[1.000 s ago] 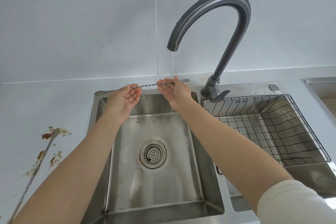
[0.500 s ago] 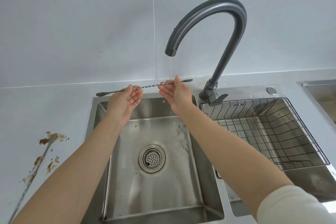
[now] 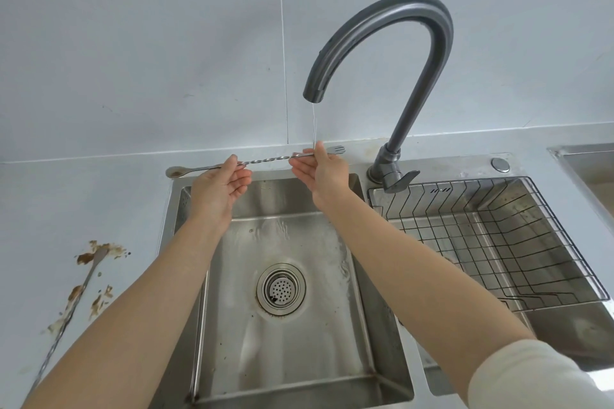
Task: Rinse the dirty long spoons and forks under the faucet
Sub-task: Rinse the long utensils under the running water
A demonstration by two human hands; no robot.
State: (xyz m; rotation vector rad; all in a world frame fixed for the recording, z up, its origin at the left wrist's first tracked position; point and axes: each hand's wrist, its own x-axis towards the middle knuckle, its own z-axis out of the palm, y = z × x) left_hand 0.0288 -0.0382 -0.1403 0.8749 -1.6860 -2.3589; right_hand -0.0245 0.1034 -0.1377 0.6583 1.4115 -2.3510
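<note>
A long twisted metal utensil (image 3: 265, 160), spoon bowl at its left end and small fork at its right end, is held level above the back of the sink (image 3: 362, 335). My left hand (image 3: 217, 188) pinches it near the spoon end. My right hand (image 3: 320, 171) pinches it near the fork end, where a thin stream from the grey faucet (image 3: 415, 53) falls on it. A second long utensil (image 3: 71, 305) lies on the counter at left among brown food stains.
A drain strainer (image 3: 280, 289) sits in the wet sink floor. To the right a black wire rack (image 3: 498, 239) rests in a second basin. The faucet lever (image 3: 400, 180) points right. Another basin edge (image 3: 584, 159) shows at far right.
Both hands hold the same utensil under the stream throughout. The utensil has shifted slightly to the right along the stream, and the head view has dipped a little.
</note>
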